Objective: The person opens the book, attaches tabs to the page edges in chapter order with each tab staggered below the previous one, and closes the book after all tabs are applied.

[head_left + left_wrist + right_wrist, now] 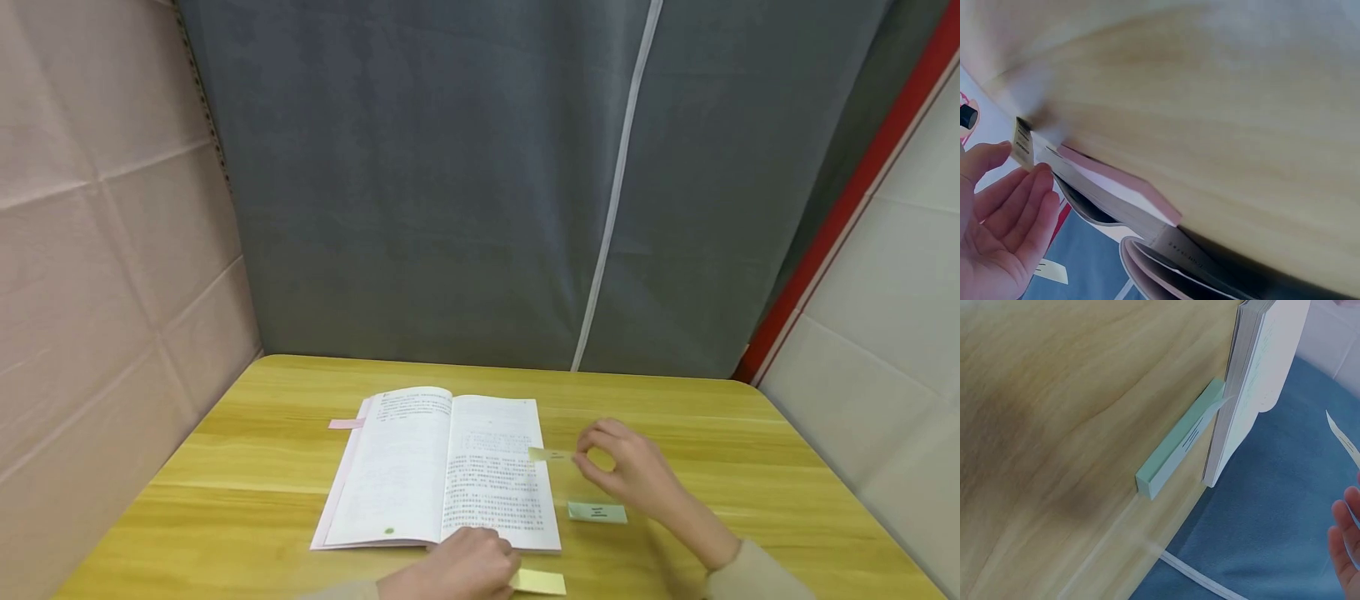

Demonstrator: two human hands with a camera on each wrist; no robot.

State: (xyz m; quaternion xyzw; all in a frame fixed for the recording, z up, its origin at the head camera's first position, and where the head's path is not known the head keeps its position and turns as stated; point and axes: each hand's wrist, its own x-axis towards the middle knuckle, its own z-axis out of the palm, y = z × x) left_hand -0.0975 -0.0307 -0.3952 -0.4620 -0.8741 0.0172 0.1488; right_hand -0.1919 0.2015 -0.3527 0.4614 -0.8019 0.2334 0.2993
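Observation:
An open book (pixel 397 483) lies on the table, text on both pages. Over the outer edge of its right page, my right hand (pixel 630 467) pinches one end of a pale yellow sticky note (pixel 551 455) between thumb and index finger. That note also appears in the right wrist view, standing out from the fingertips (pixel 1354 499). Just below the book my left hand (pixel 465 567) holds a yellow sticky note pad (pixel 540 582). In the left wrist view the pad (pixel 1022 147) sits between thumb and fingertips, with small dark print on it.
A green sticky note pad (pixel 597 512) lies on the wooden table (pixel 247 517) right of the book, its top sheet lifting at one end. A pink sticky note (pixel 347 423) sticks out from the book's left side. A grey curtain (pixel 420 183) hangs behind the table.

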